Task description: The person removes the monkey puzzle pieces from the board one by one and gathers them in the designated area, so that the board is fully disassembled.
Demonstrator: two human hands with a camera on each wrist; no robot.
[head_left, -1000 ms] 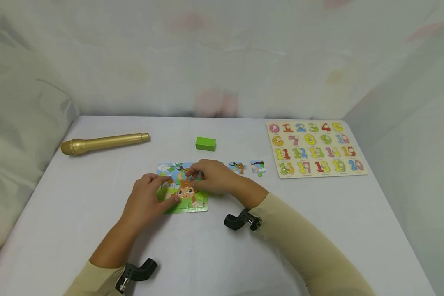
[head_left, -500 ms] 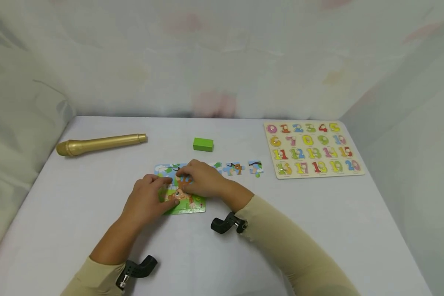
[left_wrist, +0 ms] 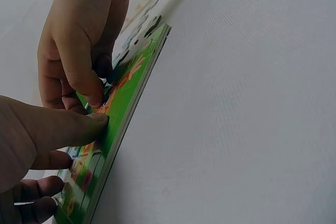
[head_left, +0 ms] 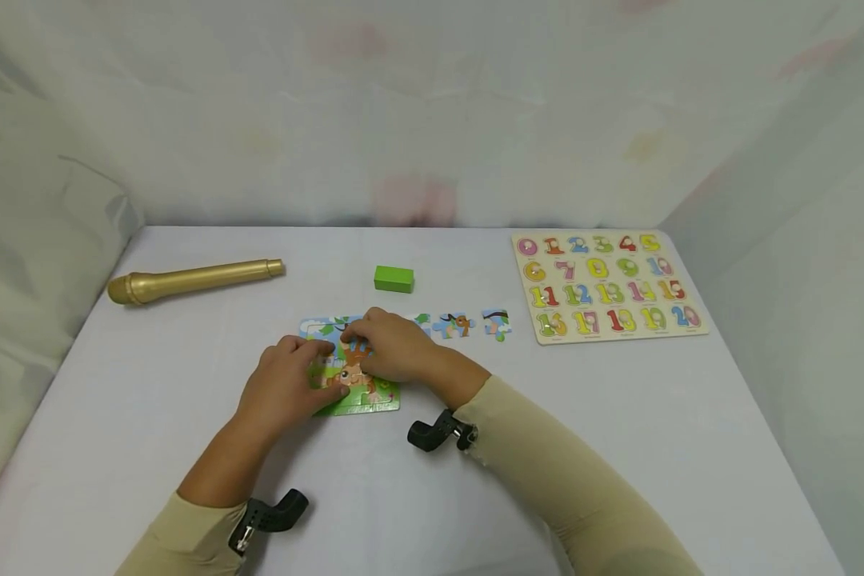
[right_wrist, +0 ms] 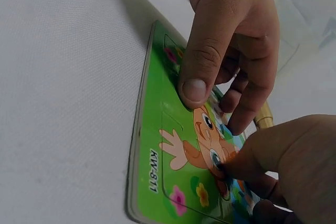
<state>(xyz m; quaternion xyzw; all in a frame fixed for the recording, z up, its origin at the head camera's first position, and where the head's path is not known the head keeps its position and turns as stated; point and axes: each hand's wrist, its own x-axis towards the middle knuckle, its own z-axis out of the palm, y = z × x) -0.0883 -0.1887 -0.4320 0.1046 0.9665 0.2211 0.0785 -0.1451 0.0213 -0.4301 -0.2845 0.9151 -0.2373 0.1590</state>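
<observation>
A jigsaw puzzle board point(head_left: 363, 406) with a monkey picture and a green border lies flat in front of me. My left hand point(head_left: 281, 388) rests on its left part, thumb point(left_wrist: 79, 128) on the green surface and the other fingers spread toward the far side. Over the board's upper middle, my right hand point(head_left: 396, 346) has thumb and fingers curled at a puzzle piece point(head_left: 358, 350) with orange monkey parts, within the picture. The fingers cover much of that piece. Near the monkey's eye, the right thumb point(right_wrist: 247, 158) touches the surface.
Loose puzzle pieces point(head_left: 454, 326) lie in a row right of the board, one partly behind my right hand. A green block point(head_left: 394, 279) sits behind. A golden microphone point(head_left: 194, 282) lies far left, a wooden number board point(head_left: 610, 290) far right. White cloth covers the table.
My right hand has shifted left over the board with the puzzle piece, then stays nearly still. The left hand keeps its place. The whole view has shifted slightly.
</observation>
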